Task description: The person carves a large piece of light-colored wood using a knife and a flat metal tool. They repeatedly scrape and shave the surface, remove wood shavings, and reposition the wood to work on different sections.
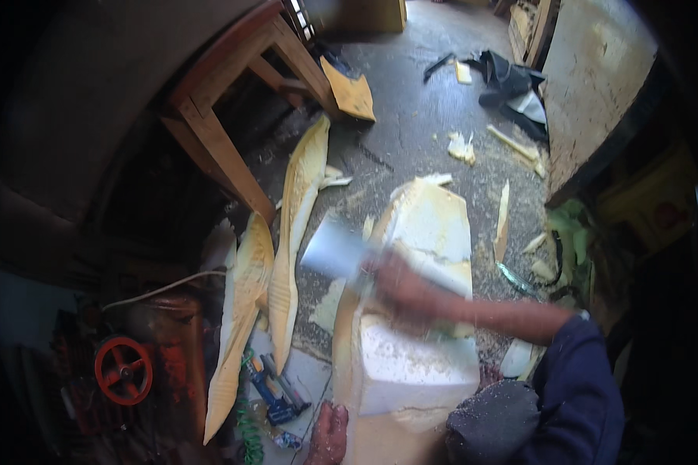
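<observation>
A big pale wood block (pixel 419 372) with freshly cut faces stands on the floor in front of me. My right hand (pixel 399 285), on a bare forearm with a dark blue sleeve, reaches over the block from the right. It grips a flat-bladed chopping tool (pixel 335 248), motion-blurred, whose grey blade hangs over the block's upper left edge. A skin-coloured shape (pixel 329 434) lies against the block's lower left corner at the bottom edge; I cannot tell whether it is my left hand or a foot. A sawdust-covered knee (pixel 492 422) presses beside the block.
Two long ribbed wood offcuts (pixel 298 209) (pixel 240 310) lie left of the block. Behind them stands a wooden bench (pixel 217 147). A machine with a red handwheel (pixel 122 370), a blue tool (pixel 271 391) and a green coiled hose (pixel 248 422) sit lower left. Chips, a dark cloth (pixel 512 85) and a leaning board (pixel 589 77) lie beyond.
</observation>
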`<state>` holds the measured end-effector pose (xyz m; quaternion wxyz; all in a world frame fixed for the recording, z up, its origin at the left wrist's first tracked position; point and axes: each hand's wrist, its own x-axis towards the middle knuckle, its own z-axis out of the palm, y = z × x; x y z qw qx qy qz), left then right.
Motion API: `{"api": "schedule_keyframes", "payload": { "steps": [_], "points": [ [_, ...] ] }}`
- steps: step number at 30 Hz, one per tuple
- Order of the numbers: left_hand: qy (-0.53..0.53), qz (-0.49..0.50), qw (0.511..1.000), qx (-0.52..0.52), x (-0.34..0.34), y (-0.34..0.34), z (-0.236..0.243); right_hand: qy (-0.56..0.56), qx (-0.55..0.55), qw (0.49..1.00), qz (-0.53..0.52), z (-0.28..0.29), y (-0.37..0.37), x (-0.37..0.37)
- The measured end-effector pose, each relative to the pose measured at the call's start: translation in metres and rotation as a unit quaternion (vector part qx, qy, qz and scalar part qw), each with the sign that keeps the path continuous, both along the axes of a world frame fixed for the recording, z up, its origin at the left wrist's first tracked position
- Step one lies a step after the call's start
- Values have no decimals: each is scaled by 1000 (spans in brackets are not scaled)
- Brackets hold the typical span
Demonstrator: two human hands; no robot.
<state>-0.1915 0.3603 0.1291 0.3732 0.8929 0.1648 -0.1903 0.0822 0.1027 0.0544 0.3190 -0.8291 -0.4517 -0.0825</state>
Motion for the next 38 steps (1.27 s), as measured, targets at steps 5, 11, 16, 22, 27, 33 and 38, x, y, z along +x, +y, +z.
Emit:
{"api": "schedule_keyframes", "payload": {
  "steps": [5, 11, 16, 22, 27, 33, 38],
  "points": [
    [-49, -94, 993, 44, -5, 8, -6, 54, 11, 978, -200, -31, -18, 36],
    [122, 65, 989, -51, 19, -8, 24, 72, 1, 985, -158, -43, -26, 34],
    [106, 59, 990, -75, 31, -13, 39, -93, 5, 971, -220, -67, -10, 16],
    [52, 65, 993, -86, 21, -5, 15, 370, 254, 854, -264, -43, -55, 66],
    [62, 112, 989, -77, 12, -9, 12, -7, 66, 984, -168, -71, -40, 30],
    [56, 7, 998, 6, -2, 6, 10, 340, 248, 828, -370, -76, -60, 80],
    [95, 92, 987, -88, 4, -4, 8, -46, 101, 972, -209, -142, -41, 41]
  ]
}}
